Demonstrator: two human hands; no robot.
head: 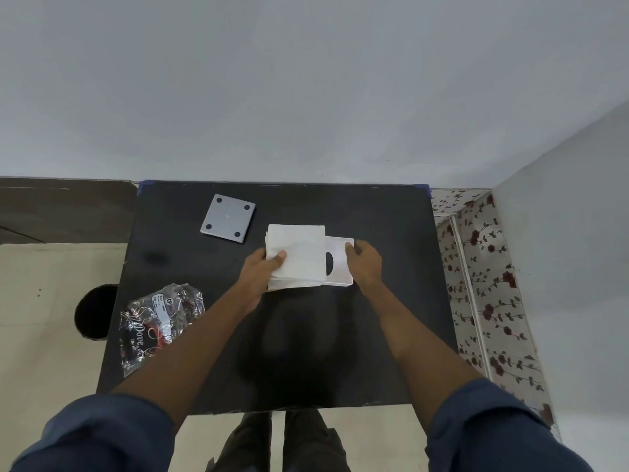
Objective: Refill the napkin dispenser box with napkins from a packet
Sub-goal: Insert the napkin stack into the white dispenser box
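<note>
the fingers [279, 257] of the left hand [262, 270] are clenched around the left edge of a thick stack of white napkins [295, 255], thumb on top and the other fingers hidden underneath. the right hand [365, 264] grips the far right corner of a white napkin dispenser box [338, 264], its thumb pressed on the box's upper face and the remaining fingers curled behind the right side.

the box lies flat on a black table [374, 318], just right of centre, with a dark oval slot showing on its face. the napkin stack overlaps the box's left part and covers half of that slot; whether the stack's right edge sits inside the box or only on top of it cannot be told from here.

to the upper left of the stack, apart from it, a flat grey square panel [228, 219] with four dark round pads at its corners rests on the table, slightly turned. near the table's front left edge lies a crumpled clear plastic packet [160, 318] with dark printing and curly white lettering, emptied and partly hanging over the side.

both forearms reach in from the bottom, with dark blue sleeves [112, 434] rolled up near the elbows. a pale floor shows on the left, where a round black object [95, 311] stands partly hidden by the table edge. a plain grey wall fills the upper half, and a strip of floral-patterned covering [483, 284] runs down the right side.
</note>
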